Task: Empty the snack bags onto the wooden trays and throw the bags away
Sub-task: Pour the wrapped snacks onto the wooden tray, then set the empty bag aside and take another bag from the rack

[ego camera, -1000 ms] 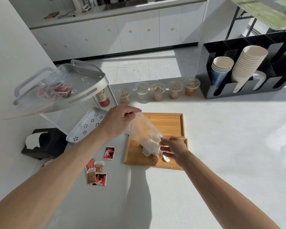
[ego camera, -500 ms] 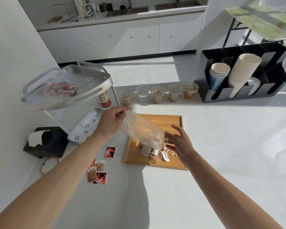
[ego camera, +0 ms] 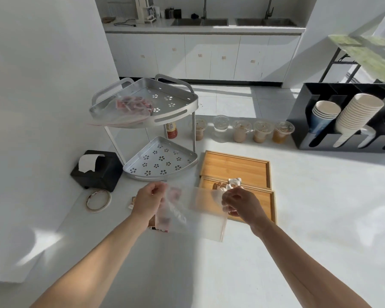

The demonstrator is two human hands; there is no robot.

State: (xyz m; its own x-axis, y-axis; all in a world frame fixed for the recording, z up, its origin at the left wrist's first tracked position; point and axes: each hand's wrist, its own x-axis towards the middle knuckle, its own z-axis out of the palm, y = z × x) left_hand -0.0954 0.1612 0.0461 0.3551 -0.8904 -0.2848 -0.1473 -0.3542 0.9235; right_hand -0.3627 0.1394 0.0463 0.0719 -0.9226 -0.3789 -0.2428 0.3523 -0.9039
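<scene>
Bag (ego camera: 200,210), clear and empty, is stretched flat above the counter (ego camera: 298,218) between both hands, over the near tray's left edge. Left hand (ego camera: 148,202) pinches its left end; right hand (ego camera: 242,204) pinches its upper right corner, fingers curled. Near tray (ego camera: 265,204) holds a small heap of snacks (ego camera: 228,185); far tray (ego camera: 233,166) touches it behind. A few packets (ego camera: 160,223) lie on the counter under the left hand. Second bag (ego camera: 131,106), still filled, lies on the rack's (ego camera: 176,114) top shelf. Tape roll (ego camera: 98,200) sits near the tissue box (ego camera: 97,170).
</scene>
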